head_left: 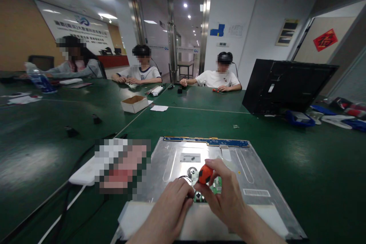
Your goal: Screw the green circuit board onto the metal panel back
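A silver metal display panel [251, 171] lies flat on the green table in front of me, with a blue circuit strip [206, 141] along its far edge. My right hand [225, 194] is closed around an orange-handled screwdriver [205, 174], held upright over a small green circuit board [216, 187] at the panel's near middle. My left hand [171, 206] is curled beside it, its fingertips pressing on the board area; what they grip is hidden.
A black monitor shell [286, 85] stands at the right. A white power strip [82, 175] with cables lies at my left. A small cardboard box [134, 103] sits further back. Three people sit at the table's far side.
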Tool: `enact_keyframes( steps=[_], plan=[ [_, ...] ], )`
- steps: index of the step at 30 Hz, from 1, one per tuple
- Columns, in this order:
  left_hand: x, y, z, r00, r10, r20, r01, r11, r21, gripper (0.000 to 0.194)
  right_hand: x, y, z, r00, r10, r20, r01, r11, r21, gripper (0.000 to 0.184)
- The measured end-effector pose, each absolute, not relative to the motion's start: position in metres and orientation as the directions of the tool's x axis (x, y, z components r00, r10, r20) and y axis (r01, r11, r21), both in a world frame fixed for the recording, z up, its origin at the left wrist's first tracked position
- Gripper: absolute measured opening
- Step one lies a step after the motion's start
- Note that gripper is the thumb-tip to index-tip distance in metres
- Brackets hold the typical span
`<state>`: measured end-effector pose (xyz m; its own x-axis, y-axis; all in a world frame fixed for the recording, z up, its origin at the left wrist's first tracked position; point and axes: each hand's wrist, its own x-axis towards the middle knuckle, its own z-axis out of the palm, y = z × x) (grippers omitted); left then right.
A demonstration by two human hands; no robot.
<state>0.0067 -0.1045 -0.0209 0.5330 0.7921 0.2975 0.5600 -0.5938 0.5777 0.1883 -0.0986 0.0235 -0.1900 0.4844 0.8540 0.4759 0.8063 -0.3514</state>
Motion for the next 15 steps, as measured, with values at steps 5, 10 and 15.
enact_keyframes(
  steps=[5, 10, 15],
  plan=[
    [0.0064, -0.1049, -0.0230, 0.528, 0.797, 0.293, 0.562, -0.586, 0.583, 0.015, 0.1913, -0.0992, 0.0209, -0.165, 0.494, 0.854, 0.481, 0.796, -0.367, 0.041],
    [0.0063, -0.1056, -0.0225, 0.532, 0.796, 0.288, 0.567, -0.588, 0.577, 0.015, 0.1931, -0.1001, 0.0199, -0.142, 0.487, 0.862, 0.505, 0.785, -0.360, 0.042],
    [0.0071, -0.1069, -0.0165, 0.538, 0.800, 0.266, 0.573, -0.579, 0.580, 0.015, 0.1948, -0.1017, 0.0199, -0.131, 0.496, 0.859, 0.502, 0.780, -0.374, 0.045]
  ],
)
